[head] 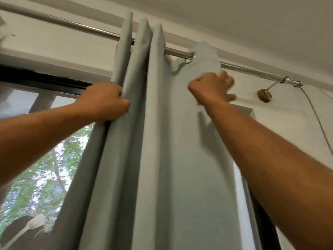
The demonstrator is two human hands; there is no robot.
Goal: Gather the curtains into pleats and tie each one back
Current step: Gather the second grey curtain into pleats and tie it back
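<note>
Left hand [106,101] pinches the stacked folds of the grey-green curtain [162,141] shut while the right hand [212,89], blurred with fingers part-spread, presses the flat panel between them, which should probably fold evenly leftward beneath the rod [252,70].

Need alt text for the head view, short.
Two bare arms reach up to a pale green curtain on a metal rod: the left hand grips gathered pleats, the blurred right hand is at the last flat fold. A window shows at left.
</note>
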